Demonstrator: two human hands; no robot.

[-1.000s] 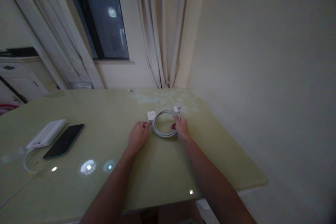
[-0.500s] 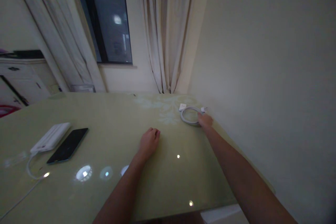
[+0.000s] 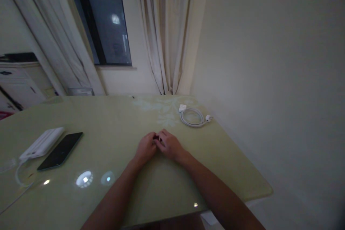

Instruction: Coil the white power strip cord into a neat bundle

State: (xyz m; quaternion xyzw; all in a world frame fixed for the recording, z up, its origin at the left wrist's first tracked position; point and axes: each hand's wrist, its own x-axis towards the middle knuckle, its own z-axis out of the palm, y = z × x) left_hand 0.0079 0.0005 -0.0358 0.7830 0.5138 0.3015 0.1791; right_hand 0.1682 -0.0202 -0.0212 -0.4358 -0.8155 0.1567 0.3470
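Observation:
My left hand (image 3: 145,148) and my right hand (image 3: 170,146) rest together on the middle of the pale green glass-topped table (image 3: 113,194). Their fingertips meet, curled and pinched around a small dark thing that I cannot make out. A coiled white cable (image 3: 192,117) lies apart from both hands near the table's far right corner. It has a small white cube plug (image 3: 182,107) at one end and a white connector (image 3: 208,118) at the other.
At the left lie a white power bank (image 3: 41,143) with a thin white lead (image 3: 20,178) and a black phone (image 3: 59,151) beside it. Cream curtains (image 3: 167,32) and a dark window (image 3: 102,18) stand behind the table. A bare wall runs along the right.
My right hand carried the coiled cable to the far right corner, let go of it and came back to the middle. It now meets my left hand, which stayed near the centre.

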